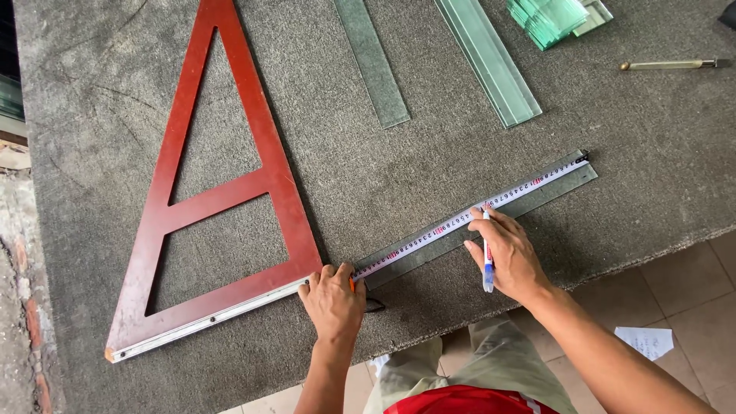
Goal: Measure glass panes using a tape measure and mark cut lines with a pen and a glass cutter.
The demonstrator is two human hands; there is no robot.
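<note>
Pressing down on the tape case at the near end of the glass strip [491,218], the left hand [333,300] had its fingers curled over the orange case, which was mostly hidden beneath them. The tape [468,217] ran along the strip's top face to its far right end, where its hook sat at the corner. The right hand [510,257] rested on the strip near mid-length, fingers closed narrowly around a marker [487,257] whose tip touched the tape. The strip lay diagonally on the grey felt table [629,130], near the front edge. The red wooden triangle [222,192] lay to the left, its lower corner just beside the left hand. Two more glass strips [491,61], a stack of small glass pieces [548,17] and a glass cutter [675,65] lay well apart at the far side.
</note>
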